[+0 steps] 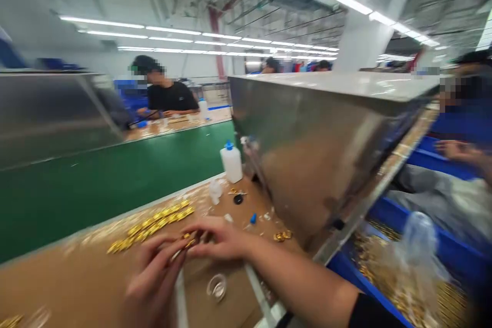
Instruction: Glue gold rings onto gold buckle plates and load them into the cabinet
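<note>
Near the front of the brown work table, my left hand (pixel 156 271) and my right hand (pixel 217 238) meet, fingertips together. Between them is a small gold piece (pixel 187 237), partly covered by the fingers and blurred. Fingers of both hands are closed on it. Just beyond the hands lie two rows of gold pieces (pixel 154 223), side by side on the table. A small clear round dish (pixel 217 287) sits below my right hand.
A white bottle (pixel 231 164) with a blue cap stands behind. A black round part (pixel 238 199), a blue piece (pixel 252 219) and gold bits (pixel 282 236) lie right. A metal panel (pixel 307 148) rises beside a blue bin (pixel 353 271). A person (pixel 172 97) sits across the green belt (pixel 115 174).
</note>
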Available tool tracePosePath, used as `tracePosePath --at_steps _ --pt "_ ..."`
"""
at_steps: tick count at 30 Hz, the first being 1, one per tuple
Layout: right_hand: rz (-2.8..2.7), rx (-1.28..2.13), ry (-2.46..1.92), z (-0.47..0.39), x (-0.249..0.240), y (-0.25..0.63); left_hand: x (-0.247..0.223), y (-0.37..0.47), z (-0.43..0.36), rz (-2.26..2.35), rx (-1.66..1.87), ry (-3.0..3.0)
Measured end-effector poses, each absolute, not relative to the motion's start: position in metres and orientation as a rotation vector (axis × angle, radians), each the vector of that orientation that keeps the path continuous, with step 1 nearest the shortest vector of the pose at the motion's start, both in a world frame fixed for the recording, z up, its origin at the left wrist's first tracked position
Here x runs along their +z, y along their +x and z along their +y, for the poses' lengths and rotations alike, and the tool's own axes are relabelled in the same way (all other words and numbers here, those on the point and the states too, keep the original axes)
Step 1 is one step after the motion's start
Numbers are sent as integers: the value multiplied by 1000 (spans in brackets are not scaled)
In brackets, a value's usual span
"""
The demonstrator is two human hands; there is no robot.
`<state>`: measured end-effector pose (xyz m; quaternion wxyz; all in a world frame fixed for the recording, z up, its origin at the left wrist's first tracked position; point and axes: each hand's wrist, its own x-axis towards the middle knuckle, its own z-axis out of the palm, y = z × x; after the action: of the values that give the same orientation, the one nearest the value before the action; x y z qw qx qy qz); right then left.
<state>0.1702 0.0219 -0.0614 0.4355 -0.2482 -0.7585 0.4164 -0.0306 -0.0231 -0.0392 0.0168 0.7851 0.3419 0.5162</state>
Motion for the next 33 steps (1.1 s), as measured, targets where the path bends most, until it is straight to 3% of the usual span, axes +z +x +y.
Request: tracePosePath --at_steps 5,33 --pt "-1621 1479 -501 22 -62 171 -45 -33 -29 1145 1533 2507" --pt "-1356 1660 -453 12 -59 168 -35 -22 -38 934 1749 2264"
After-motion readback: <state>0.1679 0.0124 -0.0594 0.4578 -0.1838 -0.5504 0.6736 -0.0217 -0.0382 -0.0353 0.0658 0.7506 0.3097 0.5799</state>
